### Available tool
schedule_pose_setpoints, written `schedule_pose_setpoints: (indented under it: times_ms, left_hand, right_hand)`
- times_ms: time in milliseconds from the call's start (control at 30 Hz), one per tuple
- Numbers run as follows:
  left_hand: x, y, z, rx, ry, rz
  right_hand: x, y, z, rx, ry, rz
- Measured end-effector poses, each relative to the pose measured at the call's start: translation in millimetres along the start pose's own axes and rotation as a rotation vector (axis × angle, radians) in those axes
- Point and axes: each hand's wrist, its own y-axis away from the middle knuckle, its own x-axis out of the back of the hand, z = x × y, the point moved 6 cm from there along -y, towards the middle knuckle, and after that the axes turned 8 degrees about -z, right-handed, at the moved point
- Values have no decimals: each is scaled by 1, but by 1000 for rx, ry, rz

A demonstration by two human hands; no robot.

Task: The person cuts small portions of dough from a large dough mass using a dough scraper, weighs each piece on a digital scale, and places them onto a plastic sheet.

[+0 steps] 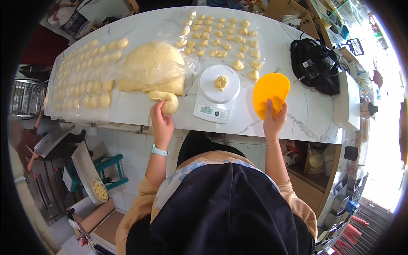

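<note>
Left grip [162, 118]: pinching dough piece [171, 104]
Right grip [276, 120]: closed on yellow scraper [271, 90]
Scale display [206, 111]: digits too small to read

The worktop [302, 111] reaches my screen white with grey marble veins. Toward its near edge I see an orange-yellow scraper [270, 87] and a white scale [209, 103]; the dough mass [153, 61] is pale yellow (nearly cream), the bundle [316, 64] by the right edge black.
</note>
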Motion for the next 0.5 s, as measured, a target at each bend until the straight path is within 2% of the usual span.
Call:
schedule_pose_setpoints:
  times_ms: [100, 200, 233, 267, 333, 433, 500]
  left_hand:
    - [7, 23, 26, -87, -368, 304]
    - [-15, -2, 59, -339, -48, 43]
    - [-29, -17, 67, -349, 20, -97]
    - [-44, -35, 75, -362, 89, -231]
    - [-63, -70, 113, -454, 94, -265]
    - [-107, -94, 109, -393, -47, -553]
    - [-116, -102, 101, -355, 68, -659]
  right_hand:
    - [-6, -5, 33, -66, -187, 73]
    - [-9, -5, 40, -92, -318, 131]
    - [-10, -3, 38, -87, -335, 146]
    - [-10, -3, 37, -94, -260, 141]
    - [-10, -2, 36, -98, -111, 129]
    - [-7, -1, 38, -87, -73, 171]
    - [-6, 1, 34, -104, -78, 201]
